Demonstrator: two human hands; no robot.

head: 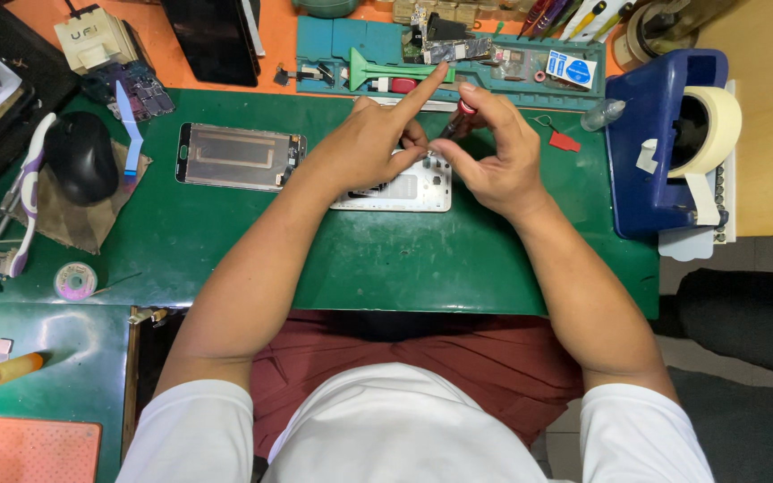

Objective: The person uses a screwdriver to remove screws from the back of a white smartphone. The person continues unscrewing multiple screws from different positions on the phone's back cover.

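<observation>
Green matting covers the table (225,259), where a white phone body (404,190) lies under both hands. The left hand (370,143) presses on it, forefinger pointing outward. The right hand (494,148) pinches a small red-capped screwdriver (458,118) over its top edge. A detached screen panel (239,156) lies just left.

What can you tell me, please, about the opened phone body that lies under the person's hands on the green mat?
The opened phone body is a pale, silver-white slab that looks like metal or plastic, lying flat with its long side across the green mat. Its back cover is off, with dark slots and openings showing inside. The left hand rests on its upper left part; the right hand holds a small red-tipped screwdriver above its upper right corner. Its top edge is hidden.
</observation>
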